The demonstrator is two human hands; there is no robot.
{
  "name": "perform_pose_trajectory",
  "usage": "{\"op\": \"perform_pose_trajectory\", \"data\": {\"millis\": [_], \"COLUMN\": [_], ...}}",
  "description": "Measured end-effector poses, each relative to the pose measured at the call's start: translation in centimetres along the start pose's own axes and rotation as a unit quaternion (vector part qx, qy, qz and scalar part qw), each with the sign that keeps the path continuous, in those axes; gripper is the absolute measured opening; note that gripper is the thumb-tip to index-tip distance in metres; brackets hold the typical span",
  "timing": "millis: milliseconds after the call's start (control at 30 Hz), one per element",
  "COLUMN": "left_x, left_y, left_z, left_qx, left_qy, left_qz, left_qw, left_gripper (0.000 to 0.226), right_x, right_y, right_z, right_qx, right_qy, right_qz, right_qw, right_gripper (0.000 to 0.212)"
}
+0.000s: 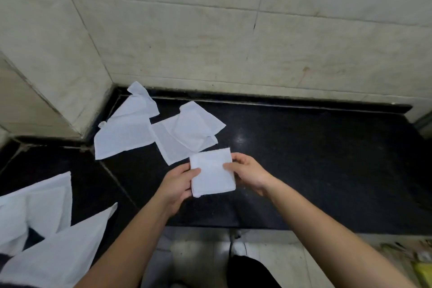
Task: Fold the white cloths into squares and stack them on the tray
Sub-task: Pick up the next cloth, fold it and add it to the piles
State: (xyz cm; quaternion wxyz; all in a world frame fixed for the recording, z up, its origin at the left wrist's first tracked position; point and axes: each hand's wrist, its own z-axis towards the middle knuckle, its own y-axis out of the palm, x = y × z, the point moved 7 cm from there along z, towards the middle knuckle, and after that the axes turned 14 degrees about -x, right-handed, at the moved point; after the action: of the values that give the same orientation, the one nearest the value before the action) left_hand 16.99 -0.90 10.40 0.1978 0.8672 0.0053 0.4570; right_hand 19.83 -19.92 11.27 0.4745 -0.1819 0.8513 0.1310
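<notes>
A small folded cloth (211, 174), white and roughly square, is held flat between both hands just above the black desk (315, 159), close to its front edge. The left hand (177, 186) grips the folded cloth's left side, the thumb lying on top near the edge and the other fingers (187, 190) curled underneath. The right hand (249, 174) pinches the opposite side the same way, thumb on top and the rest tucked below, so both sets of fingers are closed on the cloth rather than spread. Whether the underside of the folded cloth touches the desk cannot be told. Just behind the folded cloth, touching or nearly touching its far edge, lies a loose cloth (168, 145) spread flat, with another rumpled cloth (195, 125) overlapping it. Further behind and to the left of the folded cloth, a crumpled cloth (126, 131) sits in the corner where the desk meets the pale tiled wall (210, 30), one tip resting against the wall. Well to the left of the folded cloth and nearer the person, two more large white cloths (39, 208) lie partly out of view. Below the folded cloth, past the desk's front edge, a pale tiled floor (280, 262) shows between the forearms.
</notes>
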Motion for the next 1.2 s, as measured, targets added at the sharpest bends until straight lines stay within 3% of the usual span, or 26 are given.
{"op": "perform_pose_trajectory", "data": {"millis": [267, 533, 767, 1067, 1200], "left_x": [-0.5, 0.3, -6.2, -14.6, -17.1], "left_y": [6.8, 17.4, 34.3, 56.7, 63.1], "left_z": [-0.8, -3.6, -5.0, -4.3, -3.2], "left_qx": [-0.093, -0.116, -0.168, -0.279, -0.313], "left_qy": [0.007, 0.059, 0.069, 0.032, 0.024], "left_qz": [0.067, 0.167, 0.197, 0.23, 0.245], "left_qw": [0.993, 0.977, 0.963, 0.932, 0.917], "left_gripper": [0.036, 0.034, 0.031, 0.028, 0.028], "right_x": [2.5, 2.3, 9.2, 18.2, 21.2], "right_y": [-3.6, -8.9, -18.7, -32.6, -37.3], "right_z": [-8.0, -18.1, -32.8, -51.1, -55.4], "right_qx": [0.07, 0.067, 0.1, 0.222, 0.252], "right_qy": [-0.041, -0.124, -0.115, -0.124, -0.124], "right_qz": [0.065, 0.073, 0.006, 0.056, 0.069], "right_qw": [0.995, 0.987, 0.988, 0.966, 0.957], "right_gripper": [0.03, 0.043, 0.088, 0.094, 0.09]}}
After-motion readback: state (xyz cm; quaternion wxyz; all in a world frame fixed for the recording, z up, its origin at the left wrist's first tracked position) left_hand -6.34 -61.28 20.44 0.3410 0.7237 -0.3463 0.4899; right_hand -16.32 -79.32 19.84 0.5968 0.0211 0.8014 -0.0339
